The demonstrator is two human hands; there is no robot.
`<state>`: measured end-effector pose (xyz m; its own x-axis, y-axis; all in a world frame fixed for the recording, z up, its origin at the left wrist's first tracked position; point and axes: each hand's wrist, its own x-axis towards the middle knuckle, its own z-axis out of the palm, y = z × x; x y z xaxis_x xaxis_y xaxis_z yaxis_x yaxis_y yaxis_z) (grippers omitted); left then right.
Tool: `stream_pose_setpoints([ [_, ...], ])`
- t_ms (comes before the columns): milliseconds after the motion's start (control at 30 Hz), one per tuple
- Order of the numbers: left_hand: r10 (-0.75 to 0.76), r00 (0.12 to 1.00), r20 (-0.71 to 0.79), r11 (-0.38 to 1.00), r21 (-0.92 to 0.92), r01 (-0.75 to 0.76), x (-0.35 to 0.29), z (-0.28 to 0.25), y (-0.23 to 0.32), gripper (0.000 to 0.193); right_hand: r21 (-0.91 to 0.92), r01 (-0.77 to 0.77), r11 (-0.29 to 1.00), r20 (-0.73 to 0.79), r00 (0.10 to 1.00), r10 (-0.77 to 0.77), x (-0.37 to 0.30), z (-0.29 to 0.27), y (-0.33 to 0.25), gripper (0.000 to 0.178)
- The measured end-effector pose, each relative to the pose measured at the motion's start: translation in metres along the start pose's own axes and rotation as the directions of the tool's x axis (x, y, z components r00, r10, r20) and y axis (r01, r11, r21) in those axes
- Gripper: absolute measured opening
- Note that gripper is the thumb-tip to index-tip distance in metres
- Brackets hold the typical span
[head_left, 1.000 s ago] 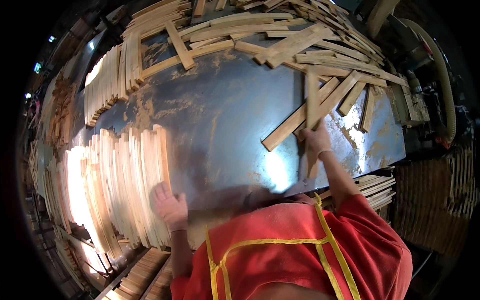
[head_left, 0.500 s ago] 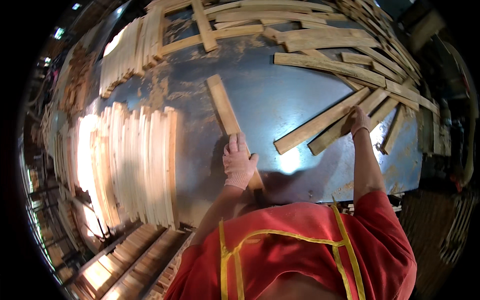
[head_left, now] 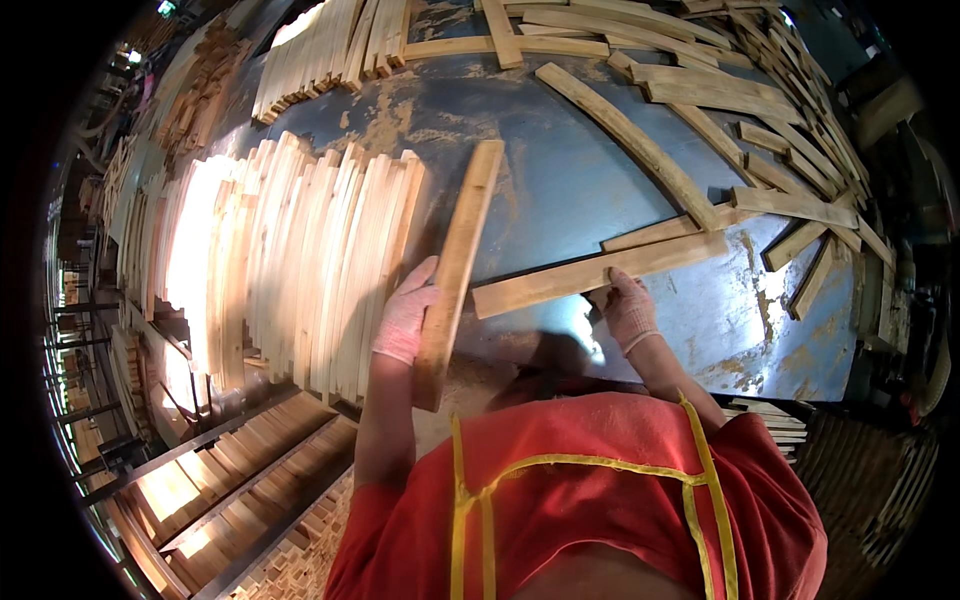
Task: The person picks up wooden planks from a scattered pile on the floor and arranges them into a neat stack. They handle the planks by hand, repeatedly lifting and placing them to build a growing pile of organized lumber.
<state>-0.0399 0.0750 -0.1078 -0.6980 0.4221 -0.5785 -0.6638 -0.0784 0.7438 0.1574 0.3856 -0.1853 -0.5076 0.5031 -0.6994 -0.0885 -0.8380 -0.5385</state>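
My left hand (head_left: pixel 408 312), in a pale knitted glove, grips a wooden slat (head_left: pixel 460 255) from its left side. That slat is tilted up on its edge, close to the right end of a row of pale upright-lying slats (head_left: pixel 320 250). Also gloved, my right hand (head_left: pixel 630 310) is closed on the near edge of a second wooden board (head_left: pixel 570 280), thumb on top. The fingers beneath that board are hidden. Behind it lies another board (head_left: pixel 660 232), partly covered, and a longer plank (head_left: pixel 630 140) slants away toward the far left.
A blue-grey metal table (head_left: pixel 530 200) with sawdust patches carries everything. Loose boards (head_left: pixel 720 95) are heaped at the far right, and another slat stack (head_left: pixel 330 50) lies far left. Below the table's left side, a rack (head_left: pixel 240 480) holds more wood pieces.
My left hand has moved left with its slat, turning it toward the row. My right hand has drawn a board leftward from the right-hand group, and the long plank there has swung round.
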Motion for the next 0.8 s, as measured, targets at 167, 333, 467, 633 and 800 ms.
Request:
stream_pose_setpoints([
  [167,-0.109,0.994,-0.021,0.994,0.004,0.109,-0.018,-0.069,-0.014,0.045,-0.128,0.185,0.974,-0.088,0.976,-0.197,-0.006,-0.033,-0.004,0.023],
  [333,-0.06,0.864,0.5,0.87,-0.398,0.291,-0.024,-0.062,-0.038,0.048,-0.291,0.104,0.951,0.032,0.995,-0.099,-0.076,-0.017,0.013,0.024],
  [467,0.006,0.982,0.191,0.989,-0.146,0.022,-0.021,-0.022,-0.021,0.054,-0.627,0.123,0.769,0.224,0.974,0.027,-0.06,0.019,0.045,0.04],
  [633,0.147,0.989,-0.032,0.986,0.09,-0.144,-0.026,-0.003,-0.006,0.062,-0.914,0.366,0.173,0.394,0.902,0.175,-0.022,0.123,0.078,0.048],
  [800,0.435,0.897,-0.075,0.838,0.397,-0.374,-0.042,0.035,0.002,0.067,-0.593,0.805,0.019,0.711,0.512,0.483,0.016,0.195,0.158,0.04],
])
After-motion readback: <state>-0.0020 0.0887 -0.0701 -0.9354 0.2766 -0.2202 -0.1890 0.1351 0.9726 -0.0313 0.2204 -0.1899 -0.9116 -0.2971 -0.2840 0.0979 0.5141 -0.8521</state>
